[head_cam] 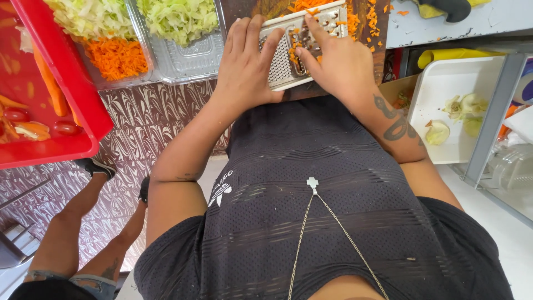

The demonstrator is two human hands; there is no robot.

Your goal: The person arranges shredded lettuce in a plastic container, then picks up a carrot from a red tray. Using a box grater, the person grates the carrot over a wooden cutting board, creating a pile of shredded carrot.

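One metal grater (288,61) lies tilted on the wooden board (261,8), and both hands are on it: the left hand (244,66) clasps its near left edge with fingers curled over the face, while the right hand (333,64) presses fingertips together on a small carrot piece against its holes. Left of the grater stand two clear trays (183,55) of shredded cabbage and grated carrot, then one red tray (66,66); right of it sits one white tray (438,94) of scraps.
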